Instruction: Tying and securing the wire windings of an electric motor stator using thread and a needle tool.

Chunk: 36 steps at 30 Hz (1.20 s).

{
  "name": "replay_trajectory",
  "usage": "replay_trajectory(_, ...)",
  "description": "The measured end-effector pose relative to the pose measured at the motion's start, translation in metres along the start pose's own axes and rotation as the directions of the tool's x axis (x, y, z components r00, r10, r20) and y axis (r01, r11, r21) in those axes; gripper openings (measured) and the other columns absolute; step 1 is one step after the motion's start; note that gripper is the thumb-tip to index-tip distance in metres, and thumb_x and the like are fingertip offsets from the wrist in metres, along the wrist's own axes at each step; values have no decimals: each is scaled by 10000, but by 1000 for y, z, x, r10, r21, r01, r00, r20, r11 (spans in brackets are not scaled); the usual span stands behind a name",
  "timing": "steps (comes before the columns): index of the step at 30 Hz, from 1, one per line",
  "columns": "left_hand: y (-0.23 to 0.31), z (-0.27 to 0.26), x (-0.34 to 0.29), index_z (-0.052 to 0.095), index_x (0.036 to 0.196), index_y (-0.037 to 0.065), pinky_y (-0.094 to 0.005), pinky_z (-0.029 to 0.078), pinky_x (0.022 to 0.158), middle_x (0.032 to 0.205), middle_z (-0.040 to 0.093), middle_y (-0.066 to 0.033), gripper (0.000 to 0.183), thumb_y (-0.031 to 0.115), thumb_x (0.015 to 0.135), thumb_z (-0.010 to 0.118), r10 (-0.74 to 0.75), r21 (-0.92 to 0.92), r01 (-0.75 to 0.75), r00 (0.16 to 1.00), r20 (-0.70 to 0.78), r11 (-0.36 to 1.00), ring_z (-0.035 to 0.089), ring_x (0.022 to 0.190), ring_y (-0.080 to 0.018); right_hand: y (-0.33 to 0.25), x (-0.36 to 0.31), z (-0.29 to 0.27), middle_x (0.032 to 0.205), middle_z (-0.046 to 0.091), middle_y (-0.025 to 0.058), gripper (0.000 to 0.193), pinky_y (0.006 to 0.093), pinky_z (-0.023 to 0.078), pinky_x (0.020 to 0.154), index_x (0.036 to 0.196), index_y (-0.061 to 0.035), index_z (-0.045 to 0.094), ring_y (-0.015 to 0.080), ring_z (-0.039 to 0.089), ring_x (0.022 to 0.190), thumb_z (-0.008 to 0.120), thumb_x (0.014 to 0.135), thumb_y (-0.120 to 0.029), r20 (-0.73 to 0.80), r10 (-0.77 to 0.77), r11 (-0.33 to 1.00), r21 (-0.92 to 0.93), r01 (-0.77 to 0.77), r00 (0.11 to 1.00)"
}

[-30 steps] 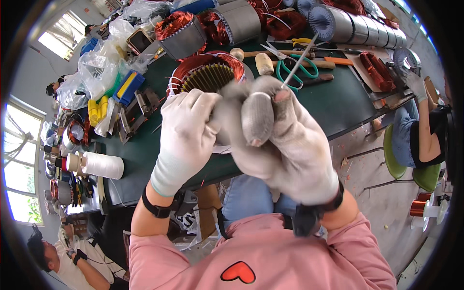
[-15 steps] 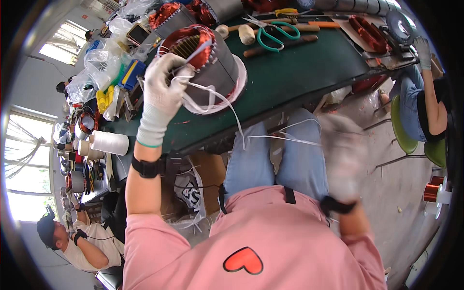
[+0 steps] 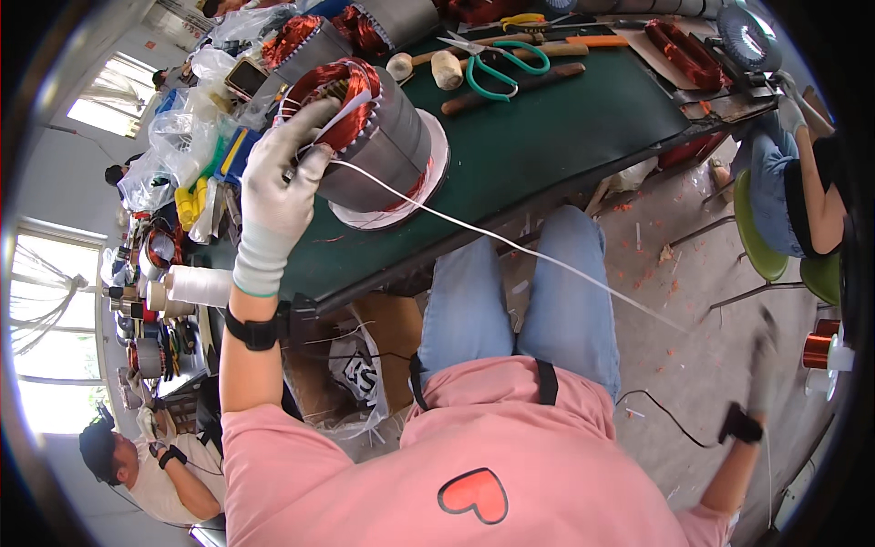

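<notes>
A grey motor stator [image 3: 383, 150] with red copper windings [image 3: 357, 123] stands on a round white pad [image 3: 437, 169] on the green bench. My gloved left hand [image 3: 284, 173] is closed at the near-left rim of the windings, fingers bent over the edge and thumb by the cord. A pale strip [image 3: 354, 117] sticks out of the windings beside the fingers. From there a white cord [image 3: 510, 244] stretches taut to the lower right, across my knees. My right hand [image 3: 764, 365], smeared by motion, is at its far end, out beyond my right leg; a thin tail hangs below.
Green-handled scissors [image 3: 497, 77], a wooden mallet [image 3: 447, 69] and sticks lie behind the stator. More stators [image 3: 310, 46], plastic bags [image 3: 178, 137] and thread cones [image 3: 200, 285] crowd the left. A co-worker sits at right by a green chair [image 3: 761, 228]; another person works lower left.
My right hand has swung outward to the right and downward, drawing the slack, looped cord into a straight line. My left hand stays at the windings, its fingers now further over the rim.
</notes>
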<state>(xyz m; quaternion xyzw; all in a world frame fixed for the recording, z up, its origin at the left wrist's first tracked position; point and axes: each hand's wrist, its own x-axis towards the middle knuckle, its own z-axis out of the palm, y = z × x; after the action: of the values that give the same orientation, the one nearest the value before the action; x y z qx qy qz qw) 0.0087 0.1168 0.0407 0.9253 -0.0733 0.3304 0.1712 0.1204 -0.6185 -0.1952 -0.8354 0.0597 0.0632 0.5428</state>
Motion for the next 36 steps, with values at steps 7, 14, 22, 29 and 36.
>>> replay_trajectory(7, -11, 10, 7, 750, 1141, 47, -374, 498, 758, 854, 694, -110, 291, 52, 861, 672, 88, 58, -90, 996, 30, 994, 626, 775, -280, -308, -93, 359, 781, 644, 50, 267, 305, 509, 602, 1133, 16, 621, 126, 611, 644, 425, 1001, -107, 913, -248, 969, 229, 96, 325)
replay_trajectory(14, -2, -17, 18, 705, 1207, 27, -296, 527, 771, 1014, 748, -105, 329, 266, 1010, 591, -218, -83, 239, 954, 204, 967, 688, 844, -132, -385, -80, 400, 713, 635, 78, 283, 236, 423, 457, 1165, 6, 573, 97, 533, 491, 427, 1031, -195, 932, -267, 790, 357, -498, 246)
replay_trajectory(22, -27, -30, 71, 707, 1169, 31, -328, 544, 831, 955, 740, -164, 296, 216, 1003, 545, -138, 50, 129, 932, 335, 990, 731, 887, -227, -390, -83, 416, 743, 659, 87, 307, 230, 420, 469, 1230, 28, 541, 102, 529, 501, 424, 1038, -181, 884, -392, 624, 459, -633, 255)
replay_trajectory(29, -20, -34, 78, 675, 1206, -14, -341, 539, 918, 1085, 734, -175, 309, 176, 1015, 525, -164, 187, 75, 836, 524, 980, 721, 990, -242, -387, -88, 412, 737, 663, 67, 312, 218, 414, 473, 1223, 4, 555, 96, 545, 517, 420, 1062, -228, 891, -376, 554, 436, -709, 254)
replay_trajectory(36, -24, -33, 85, 695, 1102, -16, -403, 516, 870, 1013, 692, -208, 263, 117, 901, 589, 43, 79, -120, 769, 638, 990, 676, 971, -360, -392, -53, 446, 722, 658, 34, 346, 240, 415, 481, 1195, -28, 633, 91, 561, 525, 552, 1034, -323, 655, -511, 856, 449, 257, 557)
